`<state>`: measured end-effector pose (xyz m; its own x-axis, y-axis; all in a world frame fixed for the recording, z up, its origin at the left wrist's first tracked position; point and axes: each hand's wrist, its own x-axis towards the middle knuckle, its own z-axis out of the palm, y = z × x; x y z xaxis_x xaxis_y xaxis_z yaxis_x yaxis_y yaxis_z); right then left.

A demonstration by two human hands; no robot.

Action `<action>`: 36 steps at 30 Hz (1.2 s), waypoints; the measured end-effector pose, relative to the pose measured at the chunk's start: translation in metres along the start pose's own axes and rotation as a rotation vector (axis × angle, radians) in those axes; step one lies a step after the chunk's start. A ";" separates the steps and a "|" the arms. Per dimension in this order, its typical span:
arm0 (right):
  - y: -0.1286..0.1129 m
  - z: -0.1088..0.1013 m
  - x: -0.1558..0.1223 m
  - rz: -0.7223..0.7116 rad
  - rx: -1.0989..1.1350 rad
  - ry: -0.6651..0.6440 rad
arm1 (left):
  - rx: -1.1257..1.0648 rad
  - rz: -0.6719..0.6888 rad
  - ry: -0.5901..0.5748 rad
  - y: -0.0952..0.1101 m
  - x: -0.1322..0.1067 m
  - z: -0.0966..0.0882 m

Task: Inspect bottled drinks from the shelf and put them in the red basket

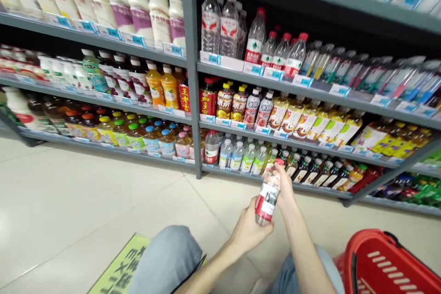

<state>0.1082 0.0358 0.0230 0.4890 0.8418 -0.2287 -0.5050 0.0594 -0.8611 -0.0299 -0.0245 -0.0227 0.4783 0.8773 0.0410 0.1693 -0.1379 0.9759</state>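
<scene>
Just below the middle of the frame, in front of the lowest shelf, the small bottle sits tilted between both hands. The left hand is wrapped round its base, and the right hand closes round its upper part by the red cap. It looks like thin clear plastic: light, likely to give under a squeeze, with a slick label. The labelled waist seems the surest grip. A red basket stands at lower right.

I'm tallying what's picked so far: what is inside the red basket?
Nothing inside shows: the red basket presents only its slotted outer wall and dark handle, which cover its interior. The bottle is outside it, held between left hand and right hand.
</scene>
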 end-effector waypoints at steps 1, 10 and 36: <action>-0.003 0.000 -0.004 0.041 0.005 0.013 | -0.010 0.008 0.011 -0.001 -0.002 0.004; -0.019 -0.007 -0.012 0.012 -0.015 0.065 | -0.082 0.008 -0.034 -0.008 -0.005 0.018; -0.017 -0.011 -0.005 0.002 -0.008 0.032 | -0.042 0.022 -0.061 -0.005 -0.001 0.012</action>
<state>0.1226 0.0248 0.0341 0.5107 0.8242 -0.2449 -0.5006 0.0534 -0.8641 -0.0209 -0.0303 -0.0298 0.5335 0.8443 0.0501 0.1225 -0.1357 0.9832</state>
